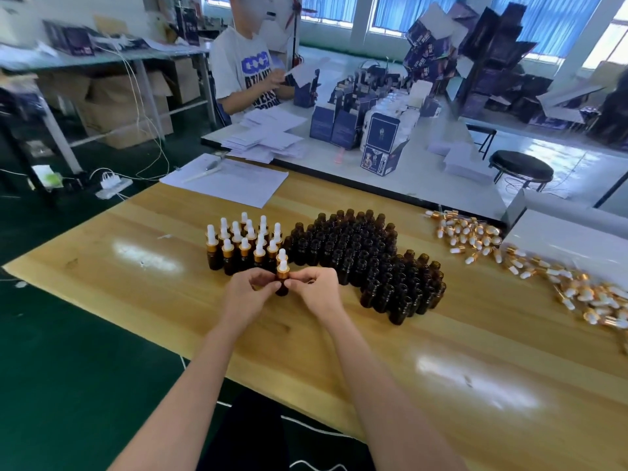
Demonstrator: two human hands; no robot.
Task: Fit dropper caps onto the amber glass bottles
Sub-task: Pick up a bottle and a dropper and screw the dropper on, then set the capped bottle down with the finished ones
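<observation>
Head view: both hands meet over the near middle of the wooden counter (136, 266), around one bottle.
Left grip (246, 294): fingertips pinch the lower body of the held bottle (282, 289).
Right grip (316, 290): thumb and fingers pinch the dropper cap (282, 270) at its gold collar.
Held bottle: upright, dark amber glass, gold collar and white bulb on top; whether its base touches the counter I cannot tell.
Capped bottles (244, 246): upright cluster just behind the hands, to the left.
Open bottles (367, 260): larger block on the right, necks bare; contents cannot be made out.
Loose caps (475, 237): scattered along the counter's right side, well apart from the hands.
White box (577, 239): just beside those caps, inside hidden.
</observation>
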